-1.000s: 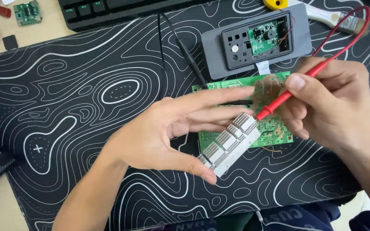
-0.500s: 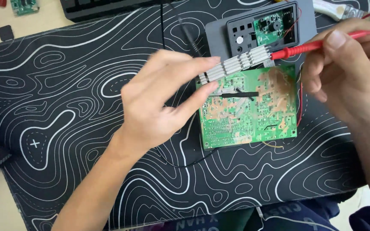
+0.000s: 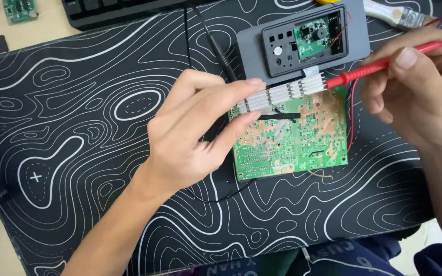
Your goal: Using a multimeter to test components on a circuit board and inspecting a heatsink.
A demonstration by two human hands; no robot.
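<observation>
Since half a second ago, little has shifted: my left hand still grips the board by its upper edge, and the red probe has eased slightly lower against the heatsink. A second ago the board was turned heatsink-down in my palm; now its green solder side faces me.

Board: held tilted over the black mat, top edge raised, lower edge at or near the mat. I cannot tell whether it touches. The silver finned heatsink runs along the top edge. My left thumb and fingers close on the heatsink's left end, a narrow pinch.

Right hand: closed round the red probe in a pen grip, forefinger along the shaft. The tip meets the heatsink's right end. A red lead drops beside the board's right edge.

Black probe: lying on the mat, its lead passing behind my left hand.

Grey case: just beyond the board, open, a small green board inside.

Further out: keyboard at the top edge, a brush at top right, another small green board at top left.
</observation>
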